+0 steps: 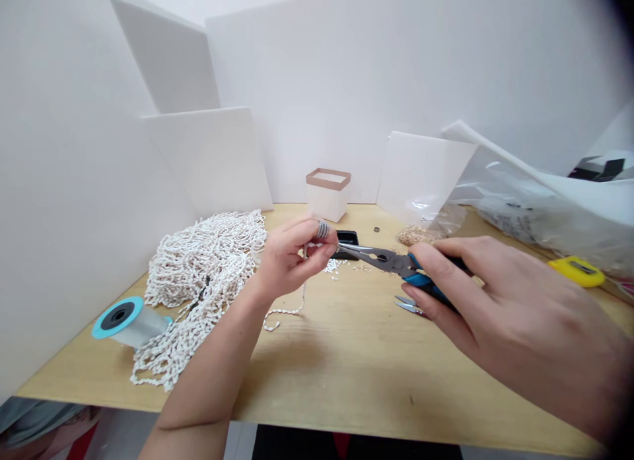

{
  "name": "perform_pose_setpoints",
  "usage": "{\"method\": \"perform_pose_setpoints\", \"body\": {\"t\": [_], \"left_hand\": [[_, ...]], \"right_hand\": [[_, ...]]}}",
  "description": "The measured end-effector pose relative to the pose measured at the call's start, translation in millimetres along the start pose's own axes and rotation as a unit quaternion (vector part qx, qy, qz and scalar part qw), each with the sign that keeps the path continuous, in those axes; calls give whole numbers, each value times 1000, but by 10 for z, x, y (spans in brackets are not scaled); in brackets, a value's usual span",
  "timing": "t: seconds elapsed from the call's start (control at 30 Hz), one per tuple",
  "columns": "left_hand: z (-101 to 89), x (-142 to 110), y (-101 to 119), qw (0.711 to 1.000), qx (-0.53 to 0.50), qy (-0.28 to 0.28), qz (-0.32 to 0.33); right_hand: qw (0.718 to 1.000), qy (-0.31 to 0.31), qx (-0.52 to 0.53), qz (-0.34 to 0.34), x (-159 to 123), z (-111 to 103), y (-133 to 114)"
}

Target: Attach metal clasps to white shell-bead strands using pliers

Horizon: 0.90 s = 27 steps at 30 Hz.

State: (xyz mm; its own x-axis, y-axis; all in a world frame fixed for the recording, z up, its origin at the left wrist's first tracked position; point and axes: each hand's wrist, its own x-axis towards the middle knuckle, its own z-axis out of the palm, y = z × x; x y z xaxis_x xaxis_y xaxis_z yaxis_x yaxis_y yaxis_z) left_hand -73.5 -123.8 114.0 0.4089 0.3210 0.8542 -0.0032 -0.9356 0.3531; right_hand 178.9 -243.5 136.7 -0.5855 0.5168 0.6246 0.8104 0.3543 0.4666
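Mid-frame, the left hand (297, 257) pinches a white beaded strand (284, 311), the right hand (525, 308) grips blue-handled grey pliers (384, 258) — slipping tips could nip fingers.

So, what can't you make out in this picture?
All head view:
- What the tips of the pliers hold: too small.
- The black tray's left end: behind the left hand.
- Most of the handle below the silver blades: behind the right hand.
- The white box's bottom inside: behind its front wall.

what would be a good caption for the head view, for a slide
Left hand pinches a white beaded strand while the right works long-nose pliers at its end.
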Motion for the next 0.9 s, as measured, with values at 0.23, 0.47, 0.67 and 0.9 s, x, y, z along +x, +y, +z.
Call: {"method": "perform_pose_setpoints", "body": {"t": [0.23,0.47,0.67,0.9], "left_hand": [[-10,-10,10,1000,-2,5,19],[-27,26,35,999,-17,-17,24],[4,-13,-33,998,-45,-25,-24],[74,-48,-88,983,-148,15,-110]], "right_hand": [[999,17,25,-18,-44,-1,38],[997,34,63,-32,-41,19,82],[997,10,79,-12,-23,35,77],[993,-14,99,66,-96,44,95]]}}
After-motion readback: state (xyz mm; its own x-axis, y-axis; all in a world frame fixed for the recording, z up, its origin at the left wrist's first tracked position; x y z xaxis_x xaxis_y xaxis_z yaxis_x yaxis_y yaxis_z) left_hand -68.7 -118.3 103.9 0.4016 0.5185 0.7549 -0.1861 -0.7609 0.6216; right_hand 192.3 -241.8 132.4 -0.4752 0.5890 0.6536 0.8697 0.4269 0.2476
